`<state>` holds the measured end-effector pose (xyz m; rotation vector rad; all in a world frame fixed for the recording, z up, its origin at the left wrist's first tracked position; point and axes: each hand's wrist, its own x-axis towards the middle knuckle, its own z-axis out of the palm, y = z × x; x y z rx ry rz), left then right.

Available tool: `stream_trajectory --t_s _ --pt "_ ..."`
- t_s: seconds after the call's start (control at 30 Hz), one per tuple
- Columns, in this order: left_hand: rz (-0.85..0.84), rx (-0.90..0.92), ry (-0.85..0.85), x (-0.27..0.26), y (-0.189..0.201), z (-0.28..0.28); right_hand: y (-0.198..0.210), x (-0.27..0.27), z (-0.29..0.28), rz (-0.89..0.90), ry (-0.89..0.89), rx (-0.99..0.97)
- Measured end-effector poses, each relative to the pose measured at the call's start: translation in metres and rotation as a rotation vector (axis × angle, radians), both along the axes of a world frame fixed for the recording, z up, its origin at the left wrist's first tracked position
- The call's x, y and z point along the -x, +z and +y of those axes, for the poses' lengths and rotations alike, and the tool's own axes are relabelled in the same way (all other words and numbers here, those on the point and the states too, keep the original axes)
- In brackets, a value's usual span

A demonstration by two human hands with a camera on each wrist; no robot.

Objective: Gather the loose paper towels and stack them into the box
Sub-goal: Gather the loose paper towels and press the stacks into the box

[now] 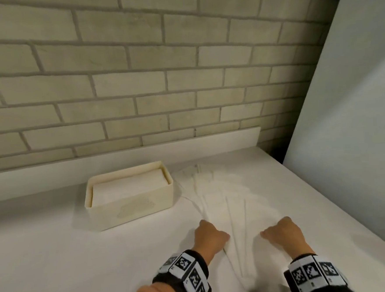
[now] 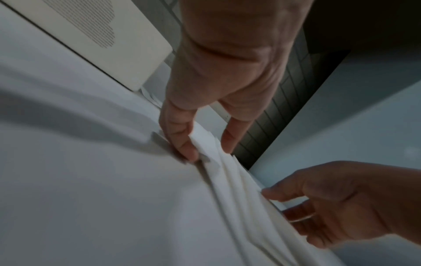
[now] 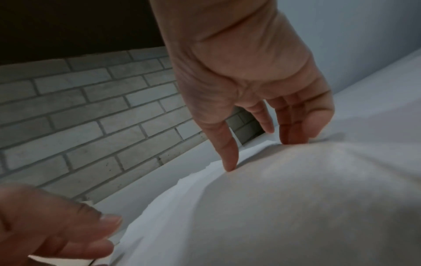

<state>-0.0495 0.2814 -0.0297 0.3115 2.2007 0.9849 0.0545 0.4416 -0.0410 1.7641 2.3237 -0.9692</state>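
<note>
Several loose white paper towels [image 1: 225, 202] lie fanned out on the white counter, right of the cream box [image 1: 132, 207]. A neat stack of towels [image 1: 130, 186] sits in the box. My left hand [image 1: 212, 236] touches the left edge of the fan's near end. A towel corner [image 2: 205, 138] rises between its thumb and forefinger. My right hand [image 1: 282, 232] presses its straight fingertips [image 3: 230, 165] down on the right side of the towels [image 3: 273, 207]. The two hands flank the bunched sheets [image 2: 237, 189]. Neither hand has closed around them.
The counter [image 1: 58, 258] runs left and forward. A brick wall [image 1: 137, 81] with a low white ledge [image 1: 187, 146] closes the back. A tall white panel [image 1: 355, 111] stands at the right, just past the counter's right edge.
</note>
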Motion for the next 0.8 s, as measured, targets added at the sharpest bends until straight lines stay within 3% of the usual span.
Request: stream_trajectory --t_s 0.17,0.27,0.53,0.8 --pt "-0.171 -0.061 0.166 -0.011 -0.001 0.011 -0.002 -0.001 0.002 0.030 -0.054 0.085" --pt "-0.107 -0.118 0.214 -0.018 -0.001 0.012 -0.005 -0.002 0.005 0.055 -0.066 0.095" --pt "-0.024 -0.085 0.078 -0.039 0.005 0.019 0.007 0.003 0.003 0.054 -0.050 0.079" --pt "0.239 -0.098 0.054 -0.028 0.009 0.007 0.008 0.008 -0.004 0.033 0.029 0.046"
